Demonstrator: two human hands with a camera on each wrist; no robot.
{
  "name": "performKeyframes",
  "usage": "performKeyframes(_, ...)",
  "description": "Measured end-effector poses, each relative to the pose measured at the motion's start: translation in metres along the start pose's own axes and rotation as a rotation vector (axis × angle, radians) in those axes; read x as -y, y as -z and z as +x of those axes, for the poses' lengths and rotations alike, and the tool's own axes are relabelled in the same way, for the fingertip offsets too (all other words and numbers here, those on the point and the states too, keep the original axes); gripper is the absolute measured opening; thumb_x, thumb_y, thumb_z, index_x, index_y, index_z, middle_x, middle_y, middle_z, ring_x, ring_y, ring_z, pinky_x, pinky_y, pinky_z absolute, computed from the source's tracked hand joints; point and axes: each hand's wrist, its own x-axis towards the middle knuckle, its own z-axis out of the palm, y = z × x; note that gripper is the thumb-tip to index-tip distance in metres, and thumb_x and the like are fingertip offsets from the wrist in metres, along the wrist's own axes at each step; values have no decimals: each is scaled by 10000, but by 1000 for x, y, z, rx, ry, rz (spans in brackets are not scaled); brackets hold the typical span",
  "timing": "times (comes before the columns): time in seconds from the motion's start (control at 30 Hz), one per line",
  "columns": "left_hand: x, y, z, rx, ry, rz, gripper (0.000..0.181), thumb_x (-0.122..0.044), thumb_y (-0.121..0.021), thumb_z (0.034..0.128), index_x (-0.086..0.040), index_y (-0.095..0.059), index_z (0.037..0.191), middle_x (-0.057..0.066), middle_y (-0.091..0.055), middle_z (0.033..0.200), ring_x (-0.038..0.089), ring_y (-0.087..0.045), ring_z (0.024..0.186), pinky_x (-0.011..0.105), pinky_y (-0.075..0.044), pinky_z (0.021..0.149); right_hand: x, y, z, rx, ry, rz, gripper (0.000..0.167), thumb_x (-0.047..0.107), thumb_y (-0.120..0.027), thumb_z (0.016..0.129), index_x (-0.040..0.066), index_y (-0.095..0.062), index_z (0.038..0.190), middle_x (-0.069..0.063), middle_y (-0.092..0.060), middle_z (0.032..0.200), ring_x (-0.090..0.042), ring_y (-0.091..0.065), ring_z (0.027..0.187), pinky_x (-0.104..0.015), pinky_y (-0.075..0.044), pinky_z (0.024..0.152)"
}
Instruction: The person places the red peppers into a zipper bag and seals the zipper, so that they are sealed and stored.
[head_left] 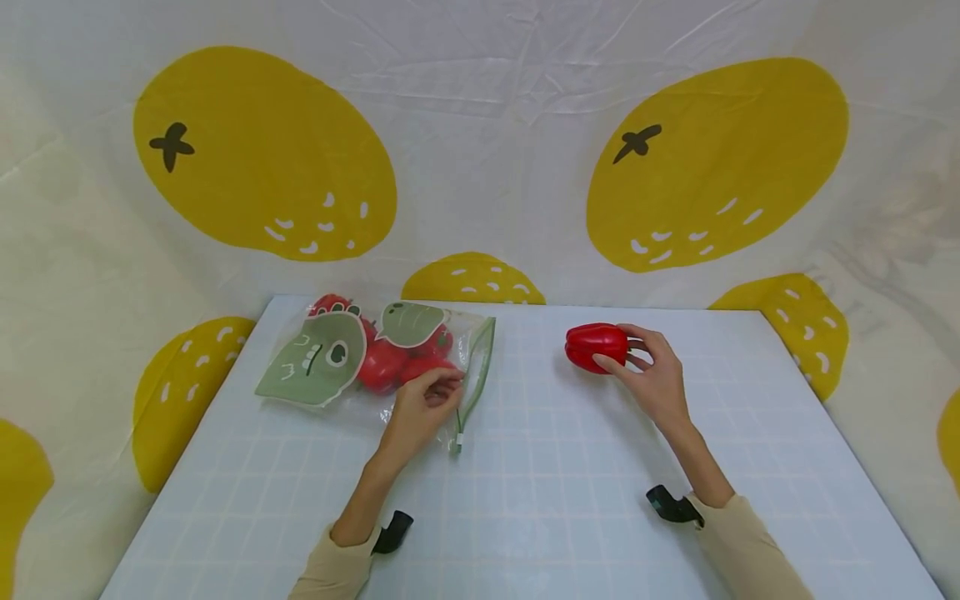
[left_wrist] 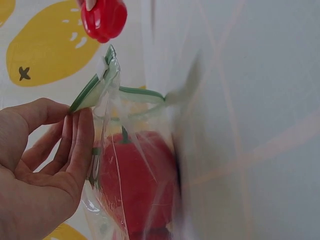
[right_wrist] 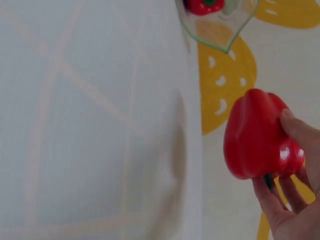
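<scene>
A clear zip bag [head_left: 360, 410] with green dinosaur print lies on the left half of the table, holding several red vegetables [head_left: 382, 367]. Its green-edged mouth faces right and gapes apart in the left wrist view, with a red bell pepper [left_wrist: 137, 185] just inside. My left hand [head_left: 427, 408] pinches the upper edge of that mouth between thumb and fingers. To the right, my right hand [head_left: 656, 379] grips another red bell pepper [head_left: 592, 346] by its stem end. In the right wrist view this pepper [right_wrist: 257, 135] is held above the tabletop, its green stem partly hidden by fingers.
The table [head_left: 555, 483] has a pale blue cloth with a white grid. Behind it hangs a white curtain [head_left: 487, 167] printed with large yellow fruits. Black wrist cameras [head_left: 393, 532] are strapped at both sleeves.
</scene>
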Motion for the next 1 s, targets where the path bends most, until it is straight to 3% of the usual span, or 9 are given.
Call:
performKeyframes(0.43,-3,1,2,0,17,3,251,-21,-751,923,-61,-741,1171,60,-726,1042,215,-673,936,195,-574,833,13,-33,2,50,5,101,621,265,-849,865,119,-583,1407,-83,-589,1354,-231,-589,1167,-496,-564,942)
performKeyframes(0.47,-8,1,1,-2,25,6,253,-11,-745,925,-45,-735,1175,75,-724,1047,229,-673,942,186,-569,833,14,-36,2,54,3,107,626,267,-850,864,112,-581,1408,-84,-588,1356,-235,-588,1169,-504,-563,943)
performKeyframes(1.0,-5,2,1,-8,8,15,258,-33,-749,927,-60,-736,1183,55,-724,1044,211,-667,932,181,-568,828,32,-78,0,118,-32,164,608,282,-858,855,133,-590,1379,-60,-588,1336,-232,-585,1173,-444,-580,944)
